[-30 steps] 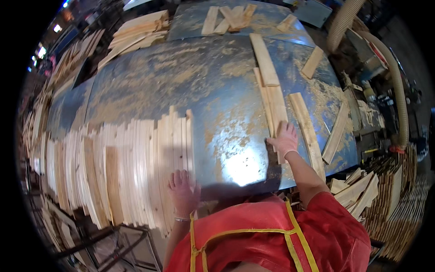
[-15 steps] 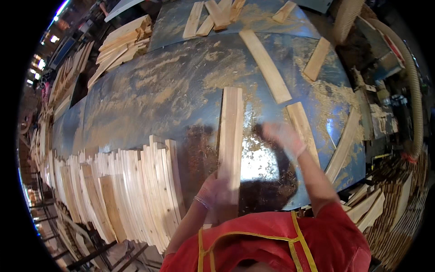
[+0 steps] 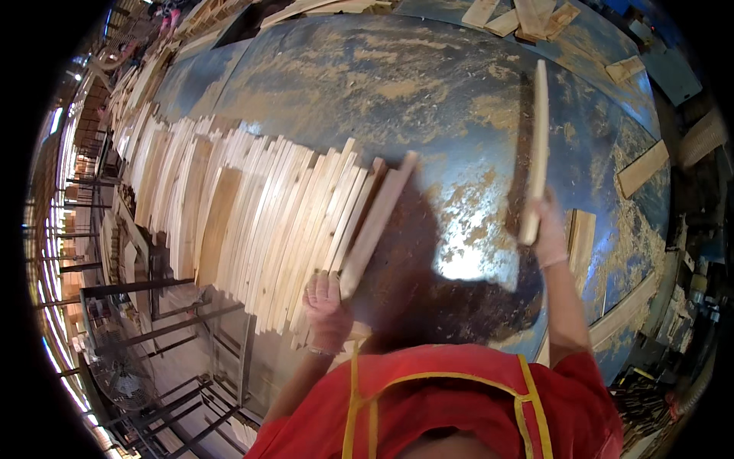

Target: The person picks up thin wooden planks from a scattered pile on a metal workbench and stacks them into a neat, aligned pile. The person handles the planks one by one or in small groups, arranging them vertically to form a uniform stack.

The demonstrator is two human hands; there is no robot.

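Note:
My left hand [image 3: 327,310], in a pale glove, is closed at the near end of a wooden board [image 3: 382,218]. This board leans at the right end of a long row of boards [image 3: 260,206] standing side by side on edge. The fingers lie against the near ends of the row's last boards, and the thumb is hard to make out. Out to the right, my right hand [image 3: 547,229], also gloved, grips a second board [image 3: 538,130] near its lower end. That board points away from me, its narrow edge facing up, with its shadow falling on the table beside it.
The dark metal table [image 3: 329,84] carries streaks of sawdust. Loose boards lie at the right, among them a short board [image 3: 643,169] and another board [image 3: 581,241]. More offcuts [image 3: 527,15] are at the far side. A metal frame [image 3: 141,287] and a fan [image 3: 126,382] stand lower left.
The view has swung left. The board at my left hand has come over against the row's right end. My right hand, empty before, has taken hold of a board and raised it.

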